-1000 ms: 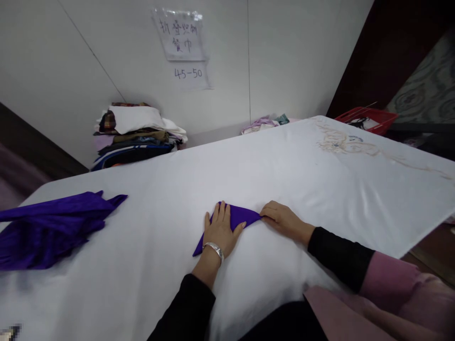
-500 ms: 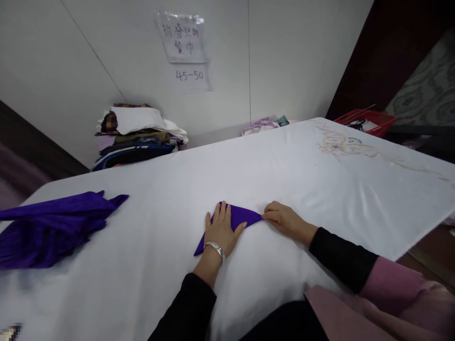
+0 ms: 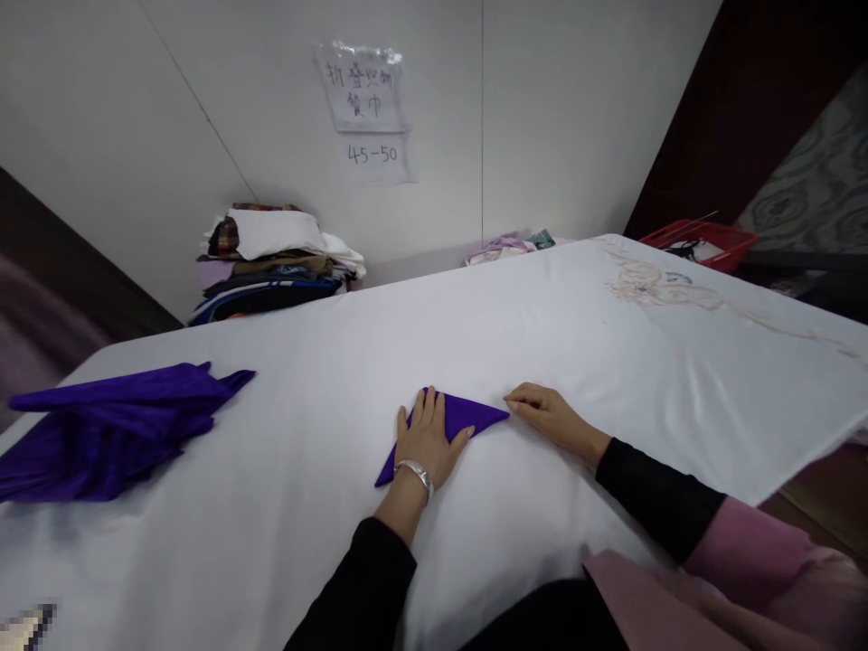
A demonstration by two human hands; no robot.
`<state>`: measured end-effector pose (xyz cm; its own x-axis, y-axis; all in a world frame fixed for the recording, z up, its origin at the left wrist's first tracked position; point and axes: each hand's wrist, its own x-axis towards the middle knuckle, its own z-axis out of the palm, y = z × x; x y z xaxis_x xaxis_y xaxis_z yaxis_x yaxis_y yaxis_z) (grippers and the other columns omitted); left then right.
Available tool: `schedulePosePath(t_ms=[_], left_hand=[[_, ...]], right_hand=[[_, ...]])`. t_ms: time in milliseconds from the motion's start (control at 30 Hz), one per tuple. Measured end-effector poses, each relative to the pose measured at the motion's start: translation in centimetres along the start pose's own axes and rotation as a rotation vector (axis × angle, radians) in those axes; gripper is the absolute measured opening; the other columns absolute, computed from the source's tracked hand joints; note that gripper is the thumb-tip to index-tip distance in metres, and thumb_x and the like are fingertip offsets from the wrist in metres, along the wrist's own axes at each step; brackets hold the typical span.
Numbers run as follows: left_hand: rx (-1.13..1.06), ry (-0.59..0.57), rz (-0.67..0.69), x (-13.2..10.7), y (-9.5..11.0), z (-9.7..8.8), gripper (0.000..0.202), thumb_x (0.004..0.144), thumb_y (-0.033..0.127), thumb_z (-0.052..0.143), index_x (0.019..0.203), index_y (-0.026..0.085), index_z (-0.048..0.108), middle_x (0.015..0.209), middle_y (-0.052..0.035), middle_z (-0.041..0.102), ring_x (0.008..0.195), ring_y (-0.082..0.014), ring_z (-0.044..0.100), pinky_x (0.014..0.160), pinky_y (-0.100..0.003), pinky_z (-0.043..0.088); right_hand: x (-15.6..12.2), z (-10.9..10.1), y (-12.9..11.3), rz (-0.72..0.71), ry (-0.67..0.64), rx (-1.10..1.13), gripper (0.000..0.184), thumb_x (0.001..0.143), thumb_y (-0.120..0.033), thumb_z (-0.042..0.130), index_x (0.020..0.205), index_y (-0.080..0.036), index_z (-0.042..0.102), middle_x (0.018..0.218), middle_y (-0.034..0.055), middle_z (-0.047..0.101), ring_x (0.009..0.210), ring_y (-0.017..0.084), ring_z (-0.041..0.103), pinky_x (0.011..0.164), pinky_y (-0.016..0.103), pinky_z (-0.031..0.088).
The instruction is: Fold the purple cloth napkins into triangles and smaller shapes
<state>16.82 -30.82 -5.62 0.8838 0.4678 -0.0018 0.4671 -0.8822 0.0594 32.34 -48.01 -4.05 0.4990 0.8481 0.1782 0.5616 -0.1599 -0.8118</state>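
A purple cloth napkin (image 3: 467, 414), folded into a flat triangle, lies on the white tablecloth (image 3: 312, 434). My left hand (image 3: 429, 443) rests flat on its left part with fingers stretched out, covering some of the fold. A silver bracelet (image 3: 415, 477) circles that wrist. Just off the napkin's right point is my right hand (image 3: 552, 418), thumb and fingertips drawn together. I see no cloth between them. Farther left, a loose heap of purple cloth (image 3: 128, 425) lies crumpled on the table.
Behind the table's far edge stands a stack of folded clothes (image 3: 271, 262). Some pale purple fabric (image 3: 505, 246) and a red basket (image 3: 729, 244) are also at the back. Handwritten paper signs (image 3: 366, 99) hang on the wall. Embroidery (image 3: 651, 285) decorates the cloth at right.
My right fingertips have come off the napkin's right point and moved slightly up. My left hand stays flat on the napkin. The whole view has shifted a little.
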Motion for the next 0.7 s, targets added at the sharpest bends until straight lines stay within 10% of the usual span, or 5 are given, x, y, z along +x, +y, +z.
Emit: schedulePosePath(t_ms=[567,700], left_hand=[[-0.022,0.013,0.002,-0.2,0.1,0.2,0.080,0.083,0.066,0.013,0.141,0.012,0.022,0.150,-0.0086,0.017,0.138,-0.0256,0.008,0.109,-0.052,0.011],[-0.037,0.007,0.004,-0.3,0.0,0.1,0.080,0.083,0.067,0.013,0.141,0.013,0.023,0.150,-0.0083,0.017,0.138,-0.0258,0.007,0.109,-0.052,0.011]], right_hand=[[0.5,0.7,-1.2,-0.028,-0.147,-0.415,0.010,0.081,-0.022,0.052,0.075,-0.020,0.060,0.076,0.0012,0.060,0.070,0.016,0.054,0.062,0.029,0.042],[0.3,0.5,-2.2,-0.158,-0.108,-0.554,0.020,0.083,-0.023,0.050,0.099,-0.019,0.062,0.097,0.0085,0.064,0.092,0.023,0.057,0.078,0.039,0.046]])
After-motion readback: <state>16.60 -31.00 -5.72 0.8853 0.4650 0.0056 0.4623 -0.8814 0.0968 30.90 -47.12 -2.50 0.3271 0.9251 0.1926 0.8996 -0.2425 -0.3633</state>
